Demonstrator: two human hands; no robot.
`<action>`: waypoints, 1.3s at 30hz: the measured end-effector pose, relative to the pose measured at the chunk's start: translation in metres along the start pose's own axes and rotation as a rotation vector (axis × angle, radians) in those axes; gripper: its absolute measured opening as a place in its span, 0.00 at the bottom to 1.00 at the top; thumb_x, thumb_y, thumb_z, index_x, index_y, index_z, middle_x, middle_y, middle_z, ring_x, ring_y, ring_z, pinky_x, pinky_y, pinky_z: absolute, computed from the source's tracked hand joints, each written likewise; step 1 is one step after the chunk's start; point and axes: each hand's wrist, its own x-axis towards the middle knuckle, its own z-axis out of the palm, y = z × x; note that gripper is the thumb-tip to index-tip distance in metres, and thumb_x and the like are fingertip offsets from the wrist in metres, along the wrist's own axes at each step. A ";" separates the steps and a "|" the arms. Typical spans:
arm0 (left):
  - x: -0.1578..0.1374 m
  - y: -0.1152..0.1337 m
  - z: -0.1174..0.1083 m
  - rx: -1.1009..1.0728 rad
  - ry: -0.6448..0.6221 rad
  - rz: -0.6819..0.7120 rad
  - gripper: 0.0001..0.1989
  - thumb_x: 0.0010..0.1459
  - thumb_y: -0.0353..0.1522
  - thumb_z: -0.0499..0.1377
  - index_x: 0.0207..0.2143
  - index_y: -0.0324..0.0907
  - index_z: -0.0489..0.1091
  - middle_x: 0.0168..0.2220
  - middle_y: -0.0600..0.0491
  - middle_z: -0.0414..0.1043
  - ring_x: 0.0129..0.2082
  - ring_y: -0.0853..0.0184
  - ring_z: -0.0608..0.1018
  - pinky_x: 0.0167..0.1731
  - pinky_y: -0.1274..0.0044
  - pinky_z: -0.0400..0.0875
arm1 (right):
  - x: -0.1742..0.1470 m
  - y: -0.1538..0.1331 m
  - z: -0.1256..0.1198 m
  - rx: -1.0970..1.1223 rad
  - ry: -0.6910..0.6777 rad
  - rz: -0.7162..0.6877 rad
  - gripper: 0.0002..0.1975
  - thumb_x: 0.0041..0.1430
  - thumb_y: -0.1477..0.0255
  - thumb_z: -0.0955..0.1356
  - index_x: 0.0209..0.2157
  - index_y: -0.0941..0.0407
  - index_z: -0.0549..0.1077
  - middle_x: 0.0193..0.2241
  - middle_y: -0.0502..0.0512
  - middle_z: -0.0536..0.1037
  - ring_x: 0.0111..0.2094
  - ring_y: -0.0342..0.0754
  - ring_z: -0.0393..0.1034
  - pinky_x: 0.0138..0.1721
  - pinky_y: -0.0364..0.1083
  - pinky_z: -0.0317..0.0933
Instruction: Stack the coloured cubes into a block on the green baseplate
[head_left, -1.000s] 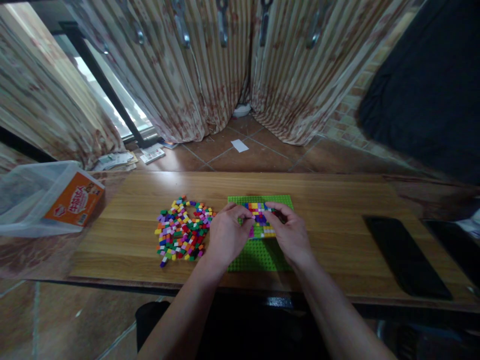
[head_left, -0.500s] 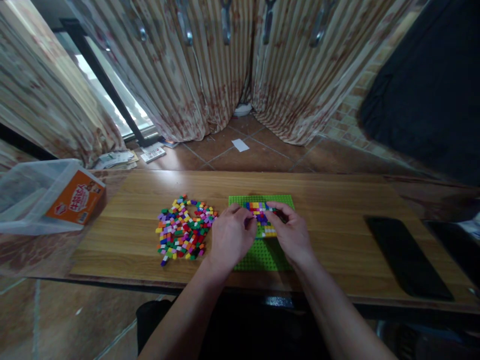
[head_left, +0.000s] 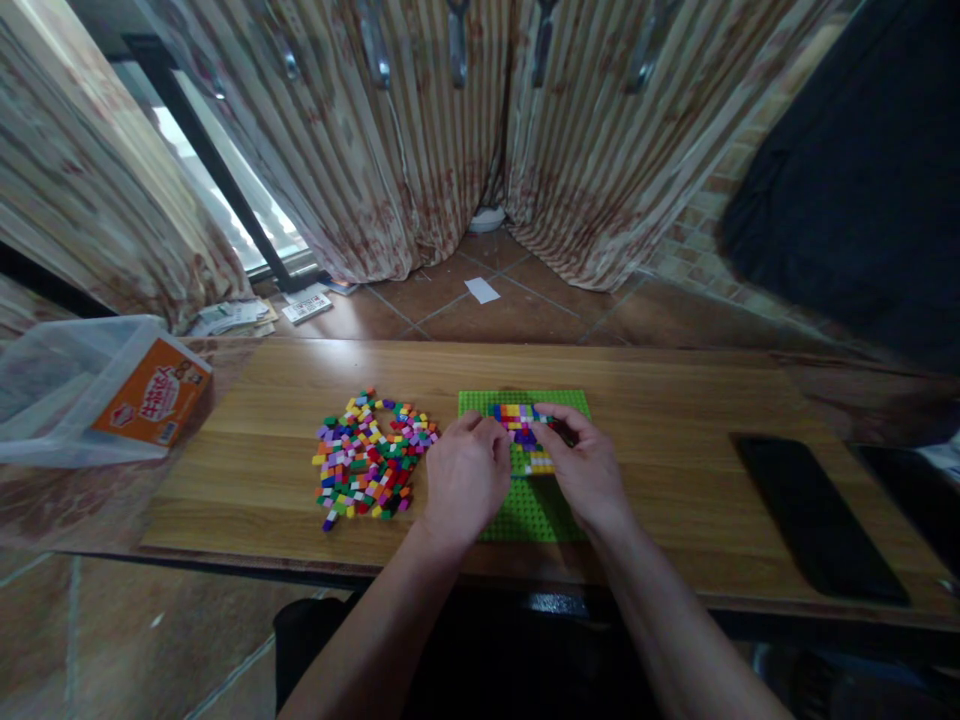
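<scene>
A green studded baseplate (head_left: 525, 515) lies on the table, with a block of small toy bricks (head_left: 536, 462) in many colours on its upper half. My left hand (head_left: 469, 475) is closed over the left side of that block; its fingertips are bent in, and whatever they pinch is too small to make out. At the right side, my right hand (head_left: 589, 465) has its forefinger and thumb bent around the block's upper right edge, touching the bricks. Part of the block is hidden behind both hands. Left of my left hand spreads a pile of loose bricks (head_left: 375, 460).
A clear plastic bin (head_left: 56, 390) with an orange label lies on its side at the left. A dark flat slab (head_left: 817, 515) rests on the wooden table (head_left: 675, 420) at the right. Beyond are striped curtains (head_left: 420, 150) and papers (head_left: 307, 305) on the floor.
My left hand's fingers have curled in more over the block, and its thumb is less visible. My right hand stays nearly where it was. The view has shifted very slightly.
</scene>
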 end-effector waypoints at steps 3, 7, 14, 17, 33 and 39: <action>0.000 0.002 -0.001 0.018 -0.002 -0.010 0.11 0.63 0.31 0.54 0.29 0.43 0.73 0.32 0.51 0.75 0.33 0.66 0.76 0.31 0.76 0.64 | 0.000 0.000 0.000 0.006 -0.004 -0.006 0.17 0.49 0.61 0.73 0.39 0.55 0.79 0.38 0.56 0.81 0.39 0.52 0.74 0.44 0.53 0.67; 0.000 0.004 -0.002 0.005 -0.009 -0.027 0.10 0.63 0.33 0.56 0.29 0.43 0.74 0.32 0.51 0.75 0.33 0.66 0.76 0.30 0.76 0.65 | -0.001 -0.001 0.001 0.015 0.004 -0.009 0.16 0.49 0.61 0.73 0.39 0.54 0.79 0.38 0.55 0.81 0.38 0.51 0.74 0.44 0.52 0.67; -0.001 0.003 0.001 -0.079 0.053 -0.022 0.05 0.61 0.31 0.59 0.34 0.43 0.75 0.35 0.52 0.76 0.35 0.65 0.77 0.34 0.76 0.68 | -0.001 -0.002 0.000 -0.002 -0.003 -0.015 0.17 0.49 0.61 0.73 0.39 0.55 0.79 0.37 0.56 0.81 0.37 0.51 0.74 0.43 0.53 0.67; 0.000 0.002 0.002 -0.092 0.056 0.005 0.05 0.61 0.30 0.59 0.35 0.43 0.75 0.35 0.52 0.76 0.34 0.66 0.77 0.34 0.76 0.69 | -0.001 -0.001 0.000 -0.006 -0.002 -0.015 0.17 0.49 0.61 0.73 0.40 0.55 0.79 0.36 0.55 0.81 0.37 0.51 0.74 0.42 0.52 0.68; 0.003 -0.001 0.004 -0.160 0.061 0.060 0.06 0.62 0.28 0.57 0.34 0.42 0.75 0.34 0.51 0.75 0.35 0.65 0.76 0.36 0.75 0.69 | -0.001 -0.003 0.001 -0.016 0.000 -0.017 0.17 0.48 0.59 0.72 0.39 0.55 0.78 0.36 0.56 0.81 0.36 0.51 0.74 0.40 0.52 0.68; 0.005 -0.002 0.006 -0.237 0.073 0.046 0.06 0.60 0.27 0.59 0.32 0.43 0.75 0.32 0.53 0.75 0.34 0.66 0.77 0.36 0.76 0.70 | -0.001 -0.003 0.000 -0.022 -0.002 -0.018 0.17 0.49 0.60 0.72 0.39 0.55 0.78 0.36 0.56 0.81 0.36 0.51 0.74 0.41 0.52 0.67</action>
